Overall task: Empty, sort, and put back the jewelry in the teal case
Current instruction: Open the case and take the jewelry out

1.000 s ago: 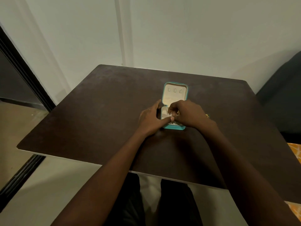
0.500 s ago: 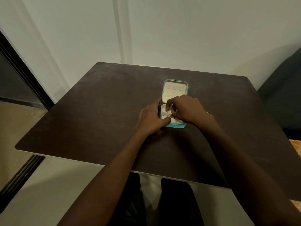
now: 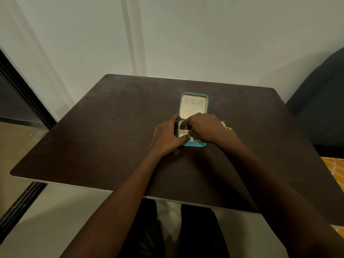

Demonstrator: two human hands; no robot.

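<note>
The teal case (image 3: 194,144) lies open in the middle of the dark table (image 3: 111,136). Its lid (image 3: 193,105) is folded back, showing a beige lining with three small hooks. My left hand (image 3: 165,136) grips the case's left side, thumb against the near corner. My right hand (image 3: 202,129) hovers over the white compartments (image 3: 181,130), its fingers curled down into them. Whether those fingertips pinch anything is hidden. A small heap of gold jewelry (image 3: 226,125) lies on the table just right of my right hand.
A pale wall stands directly behind the table's far edge. A dark upholstered seat (image 3: 320,101) is at the right, and an orange patterned cloth (image 3: 335,166) shows beyond the table's right edge. My legs are under the near edge.
My right hand has shifted slightly further over the compartments, its fingers reaching deeper into the case. My left hand has kept its hold on the case's side.
</note>
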